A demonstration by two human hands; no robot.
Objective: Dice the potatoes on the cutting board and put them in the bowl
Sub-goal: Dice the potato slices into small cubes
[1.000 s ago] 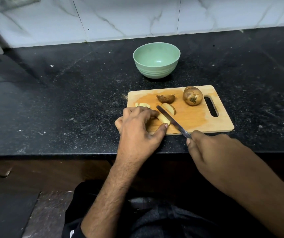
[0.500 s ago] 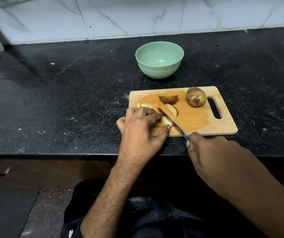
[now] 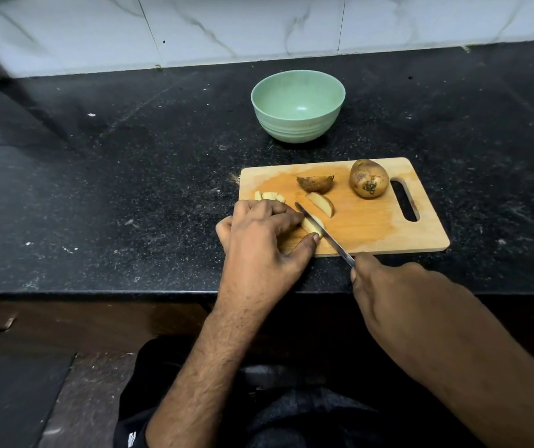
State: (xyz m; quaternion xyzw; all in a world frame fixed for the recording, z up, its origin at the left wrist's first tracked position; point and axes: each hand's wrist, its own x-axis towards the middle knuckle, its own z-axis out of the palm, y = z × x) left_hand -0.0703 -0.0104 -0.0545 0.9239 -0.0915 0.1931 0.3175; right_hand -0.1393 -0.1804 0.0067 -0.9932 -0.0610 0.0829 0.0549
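While my left hand point(image 3: 259, 240) pinches a potato wedge point(image 3: 311, 225) at the cutting board's point(image 3: 388, 227) near-left edge, my right hand point(image 3: 398, 295) grips the knife point(image 3: 324, 234), blade across that wedge. Diced bits point(image 3: 269, 196) lie just beyond my fingers; another wedge point(image 3: 320, 203), a skin-side piece point(image 3: 315, 183) and a whole potato point(image 3: 368, 178) sit farther. Green bowl point(image 3: 298, 124) stands beyond the board.

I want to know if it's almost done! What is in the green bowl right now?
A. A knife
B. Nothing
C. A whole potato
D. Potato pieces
B: the inside of the green bowl shows only bare green, and the cut potato pieces lie on the cutting board.
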